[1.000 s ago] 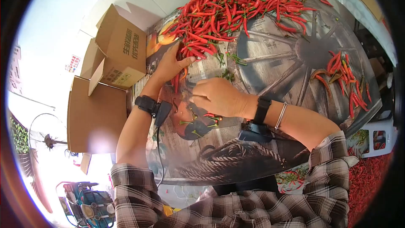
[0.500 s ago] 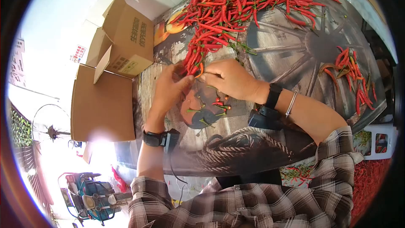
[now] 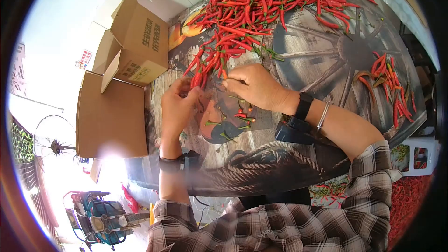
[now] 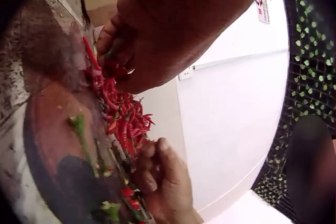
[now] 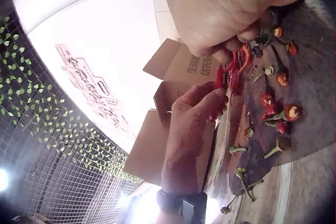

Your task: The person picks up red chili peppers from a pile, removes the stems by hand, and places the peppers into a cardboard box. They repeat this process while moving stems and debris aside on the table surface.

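Left hand (image 3: 176, 107) shifted leftward (curled round chillies (image 3: 196, 80)).

Chilli pile (image 3: 266, 0) far back on table (image 3: 261, 136), box (image 3: 147, 49) left, second heap (image 3: 396, 87) right

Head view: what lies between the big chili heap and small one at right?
The head view shows a wheel printed on the table between the big heap and small heap.

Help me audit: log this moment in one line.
left hand: holds slender red chillies; right hand: near slender orange chilli, grip unclear; green chilli stems: on wood-print table
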Motion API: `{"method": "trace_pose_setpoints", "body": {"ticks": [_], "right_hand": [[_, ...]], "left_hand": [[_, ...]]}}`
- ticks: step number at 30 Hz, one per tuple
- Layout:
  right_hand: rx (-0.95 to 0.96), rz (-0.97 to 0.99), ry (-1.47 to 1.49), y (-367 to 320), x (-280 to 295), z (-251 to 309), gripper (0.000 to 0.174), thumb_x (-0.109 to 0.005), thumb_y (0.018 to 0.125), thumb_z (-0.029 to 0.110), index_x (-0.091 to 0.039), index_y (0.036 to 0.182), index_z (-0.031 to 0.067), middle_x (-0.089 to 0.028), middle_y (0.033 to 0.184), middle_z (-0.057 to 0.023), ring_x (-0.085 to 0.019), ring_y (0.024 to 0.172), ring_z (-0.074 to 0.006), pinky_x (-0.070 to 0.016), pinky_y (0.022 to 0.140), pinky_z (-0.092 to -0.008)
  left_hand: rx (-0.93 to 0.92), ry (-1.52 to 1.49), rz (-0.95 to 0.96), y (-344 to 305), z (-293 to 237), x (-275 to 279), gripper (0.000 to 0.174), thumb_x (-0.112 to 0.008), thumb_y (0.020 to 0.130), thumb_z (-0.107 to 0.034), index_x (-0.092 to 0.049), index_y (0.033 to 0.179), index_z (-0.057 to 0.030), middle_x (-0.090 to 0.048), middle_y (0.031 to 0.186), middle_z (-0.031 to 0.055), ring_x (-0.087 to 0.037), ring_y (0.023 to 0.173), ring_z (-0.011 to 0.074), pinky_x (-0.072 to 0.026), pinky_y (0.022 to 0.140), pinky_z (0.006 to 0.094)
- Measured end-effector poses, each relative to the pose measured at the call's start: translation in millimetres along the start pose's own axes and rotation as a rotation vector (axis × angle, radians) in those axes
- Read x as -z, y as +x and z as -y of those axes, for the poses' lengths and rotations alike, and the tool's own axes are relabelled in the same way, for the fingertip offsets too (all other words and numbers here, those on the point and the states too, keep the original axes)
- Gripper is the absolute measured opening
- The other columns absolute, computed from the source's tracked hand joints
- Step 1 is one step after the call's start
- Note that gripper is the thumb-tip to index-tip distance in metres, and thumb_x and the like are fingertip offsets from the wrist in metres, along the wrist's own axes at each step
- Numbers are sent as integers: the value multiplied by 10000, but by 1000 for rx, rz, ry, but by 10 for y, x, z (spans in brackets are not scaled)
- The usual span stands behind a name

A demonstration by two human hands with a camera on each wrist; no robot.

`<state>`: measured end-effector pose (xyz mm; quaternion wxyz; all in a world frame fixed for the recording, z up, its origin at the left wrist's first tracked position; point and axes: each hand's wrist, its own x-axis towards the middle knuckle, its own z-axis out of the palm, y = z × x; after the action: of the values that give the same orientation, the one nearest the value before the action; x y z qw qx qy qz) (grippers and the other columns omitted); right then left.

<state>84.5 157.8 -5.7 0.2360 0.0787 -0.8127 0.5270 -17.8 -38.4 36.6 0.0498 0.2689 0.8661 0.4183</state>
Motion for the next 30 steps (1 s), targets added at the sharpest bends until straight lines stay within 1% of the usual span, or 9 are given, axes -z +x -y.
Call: {"method": "trace_pose_setpoints", "body": {"ticks": [4, 6, 7, 9, 12, 16, 18, 22, 30], "right_hand": [[-81, -37, 197, 6, -57, 4, 252, -601, 864, 210, -549, 756, -11, -505, 560, -127, -494, 512, -215, -396, 528, -366], [-64, -122, 376, 33, -95, 18, 244, -606, 879, 217, -566, 779, -1, -498, 551, -30, -452, 536, -103, -376, 503, -300], [-67, -122, 375, 37, -70, 42, 244, -606, 879, 217, -566, 779, -1, -498, 551, -30, -452, 536, -103, -376, 503, -300], [-278, -7, 529, 32, -2, 86, 225, -607, 884, 222, -597, 809, 10, -529, 603, 14, -458, 537, -63, -358, 470, -256], [-393, -11, 667, 50, 22, 64, 192, -602, 888, 204, -604, 819, 25, -537, 637, 16, -458, 516, -43, -336, 434, -223], [-456, -49, 837, 85, 147, 75, 142, -562, 920, 175, -587, 932, 35, -524, 651, 18, -447, 495, -36, -331, 425, -193], [-455, -217, 900, 108, 178, 18, 127, -549, 926, 169, -586, 928, 47, -550, 677, 5, -473, 501, -48, -352, 430, -206], [-529, -263, 1092, 132, 235, 87, 107, -560, 906, 136, -572, 898, 30, -600, 753, -38, -566, 584, -90, -441, 485, -225], [-460, -29, 920, 26, -35, 161, 117, -582, 889, 131, -566, 897, 15, -589, 718, -44, -565, 580, -98, -441, 479, -232]], "left_hand": [[23, -389, 122, -35, -44, 14, 230, -668, 815, -50, -622, 1036, -7, -649, 812, 25, -575, 704, 81, -462, 623, 231], [64, -516, 166, -111, -119, -128, 237, -676, 816, -45, -613, 1043, -19, -658, 870, 28, -603, 757, 90, -459, 732, 209], [34, -554, 194, -118, -86, -186, 242, -681, 816, -32, -608, 1046, -5, -662, 873, 36, -608, 770, 93, -475, 736, 225], [61, -544, 213, -166, -118, -275, 237, -681, 818, -27, -608, 1043, -1, -664, 879, 41, -611, 777, 96, -481, 737, 232], [42, -526, 228, -208, -146, -341, 208, -669, 849, -81, -612, 1029, 7, -671, 888, 57, -619, 781, 112, -489, 720, 240], [171, -827, 190, -227, -121, -336, 200, -618, 898, -172, -614, 1013, -9, -662, 906, 61, -615, 773, 144, -481, 684, 259], [208, -951, 135, -206, -85, -346, 215, -606, 908, -208, -613, 1011, -19, -652, 896, 51, -602, 768, 150, -472, 676, 265], [175, -1185, 206, -141, 134, -288, 194, -604, 908, -178, -635, 1025, -26, -654, 907, 58, -573, 808, 108, -450, 759, 257], [167, -1101, 197, -231, -111, -409, 273, -661, 855, -129, -597, 1096, -18, -641, 893, 48, -570, 800, 96, -460, 697, 229]]}}
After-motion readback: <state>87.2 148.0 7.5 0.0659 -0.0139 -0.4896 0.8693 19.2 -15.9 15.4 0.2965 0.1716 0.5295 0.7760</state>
